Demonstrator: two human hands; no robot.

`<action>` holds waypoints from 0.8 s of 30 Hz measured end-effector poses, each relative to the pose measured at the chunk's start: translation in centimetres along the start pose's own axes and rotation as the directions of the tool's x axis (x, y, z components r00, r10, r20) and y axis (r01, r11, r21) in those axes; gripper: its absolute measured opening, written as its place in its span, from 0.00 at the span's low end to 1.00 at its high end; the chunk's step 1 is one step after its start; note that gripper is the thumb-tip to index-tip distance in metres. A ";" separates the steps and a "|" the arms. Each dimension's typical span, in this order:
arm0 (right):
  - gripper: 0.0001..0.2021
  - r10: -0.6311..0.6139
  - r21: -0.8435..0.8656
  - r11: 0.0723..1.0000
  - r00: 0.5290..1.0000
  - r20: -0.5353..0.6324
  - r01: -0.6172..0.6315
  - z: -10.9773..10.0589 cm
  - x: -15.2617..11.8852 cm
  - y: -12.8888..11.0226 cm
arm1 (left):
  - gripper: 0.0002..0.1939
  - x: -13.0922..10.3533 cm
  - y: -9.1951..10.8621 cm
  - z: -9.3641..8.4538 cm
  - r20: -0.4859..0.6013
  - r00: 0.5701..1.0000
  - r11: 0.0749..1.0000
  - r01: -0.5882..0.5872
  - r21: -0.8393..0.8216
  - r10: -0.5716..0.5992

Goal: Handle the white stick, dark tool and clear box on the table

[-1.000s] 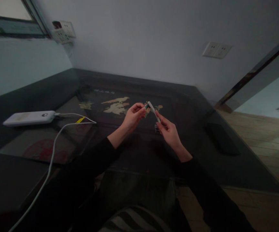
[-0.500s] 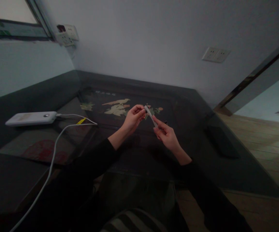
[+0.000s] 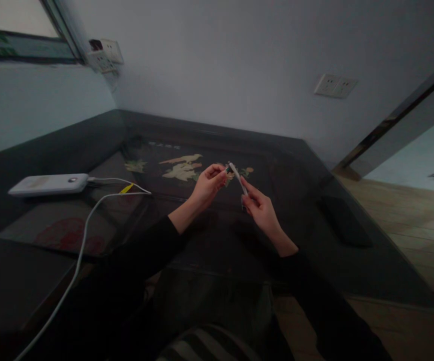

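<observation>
Slim white rod (image 3: 238, 177), likely light and stiff, best held low, is pinched by the right hand (image 3: 261, 206); the left hand (image 3: 206, 186) pinches a small green piece (image 3: 228, 170) near its tip.

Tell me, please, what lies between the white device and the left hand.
In the head view, a white cable with a yellow tag loops out from the white device; beyond the loop, dark tabletop shows up to the left hand.
</observation>
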State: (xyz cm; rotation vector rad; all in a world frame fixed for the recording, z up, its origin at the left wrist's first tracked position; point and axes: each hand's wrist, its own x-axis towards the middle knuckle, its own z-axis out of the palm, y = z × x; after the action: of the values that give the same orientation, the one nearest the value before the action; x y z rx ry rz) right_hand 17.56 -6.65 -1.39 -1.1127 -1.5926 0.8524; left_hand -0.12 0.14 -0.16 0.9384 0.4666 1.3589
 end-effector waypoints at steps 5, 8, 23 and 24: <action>0.26 -0.005 -0.034 0.999 1.000 -0.029 0.004 0.0 0.1 0.0 | 0.20 -0.1 0.0 0.0 0.016 1.000 1.000 0.002 0.007 -0.002; 0.26 -0.011 -0.031 0.999 1.000 -0.025 0.010 0.0 0.0 0.0 | 0.19 -0.1 0.1 -0.1 0.014 1.000 1.000 0.007 0.014 -0.007; 0.27 0.028 0.108 0.993 0.993 0.111 -0.040 0.3 -0.4 -0.3 | 0.17 0.0 0.3 0.1 -0.022 1.000 1.000 0.011 -0.019 -0.012; 0.27 0.026 0.107 0.993 0.993 0.113 -0.038 0.3 -0.4 -0.3 | 0.17 0.0 0.3 0.1 -0.027 1.000 1.000 0.014 -0.018 -0.015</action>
State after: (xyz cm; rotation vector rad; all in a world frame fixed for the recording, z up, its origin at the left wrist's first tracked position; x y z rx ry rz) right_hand 17.22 -7.14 -1.35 -1.0304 -1.6022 1.0260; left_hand -0.23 0.10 0.16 0.9011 0.4799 1.3621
